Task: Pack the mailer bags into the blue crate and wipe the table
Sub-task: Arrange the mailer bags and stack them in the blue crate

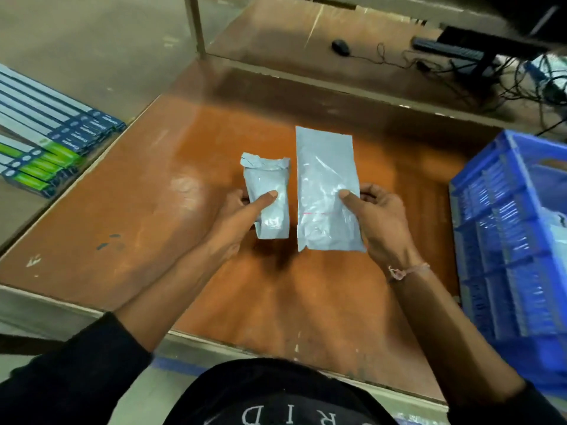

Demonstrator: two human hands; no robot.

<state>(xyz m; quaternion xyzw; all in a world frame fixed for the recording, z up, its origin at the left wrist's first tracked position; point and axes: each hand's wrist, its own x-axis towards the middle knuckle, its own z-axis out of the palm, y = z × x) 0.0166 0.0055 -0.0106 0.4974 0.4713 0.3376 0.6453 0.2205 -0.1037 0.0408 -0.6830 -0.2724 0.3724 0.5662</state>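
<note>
Each grip around one mailer bag [325, 191]

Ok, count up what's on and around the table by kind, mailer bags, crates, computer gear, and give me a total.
Mailer bags: 2, small one held by left hand, long one held by right hand
Blue crate: 1
Computer mouse: 1
Keyboard: 1
Total: 5

You face an orange-brown wooden table [129, 216] with pale edging, glare on its left half. Off its left edge, long boxes [52, 130] lie stacked over a grey concrete floor [92, 41]. Beyond the far edge, a second table [276, 35] carries a black mouse [340, 46], keyboard [445, 50] and tangled cables [521, 84].
</note>
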